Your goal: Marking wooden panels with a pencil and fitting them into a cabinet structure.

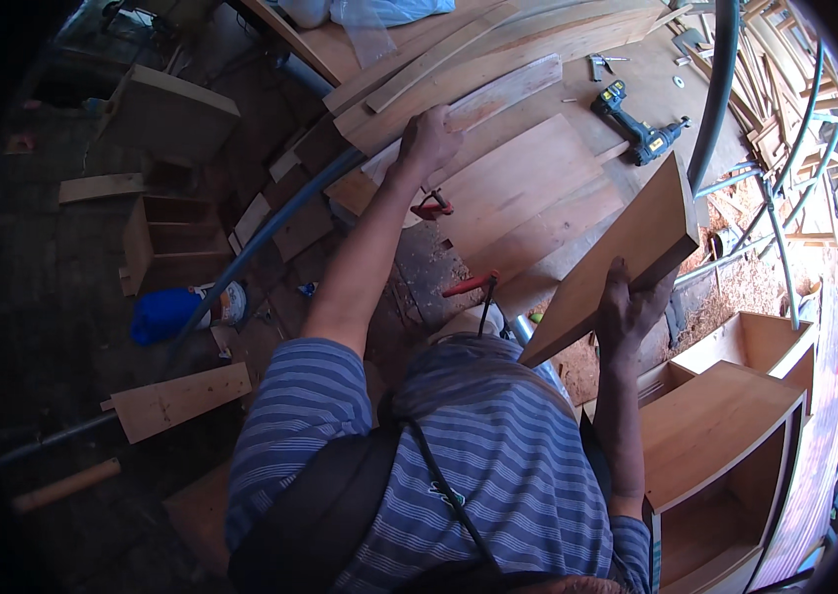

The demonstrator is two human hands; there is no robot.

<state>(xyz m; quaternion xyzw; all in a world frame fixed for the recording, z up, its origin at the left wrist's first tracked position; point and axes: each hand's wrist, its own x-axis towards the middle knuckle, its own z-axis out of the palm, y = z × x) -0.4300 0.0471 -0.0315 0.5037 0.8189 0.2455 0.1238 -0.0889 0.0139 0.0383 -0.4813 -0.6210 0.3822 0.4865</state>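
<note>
The right hand [629, 309] has its fingers wrapped round the lower edge of a flat wooden panel [617, 259], holding it tilted and clear of the worktop [538, 213], at about 3 o'clock from the person's chest. The left hand [427, 139] reaches out toward 12 o'clock and rests, fingers curled down, on a pale plank [498, 96] lying across the stacked boards; whether it grips the plank or only presses on it I cannot tell.

As a judgement, the work looks to be midway: the panel is lifted but not yet set anywhere, while an open-sided cabinet [726, 436] stands at 4 o'clock (its top already fitted). A cordless drill [637, 124] lies untouched at 1 o'clock, and two red clamps [449, 247] sit on the worktop between the hands, just beside the sawdust
</note>
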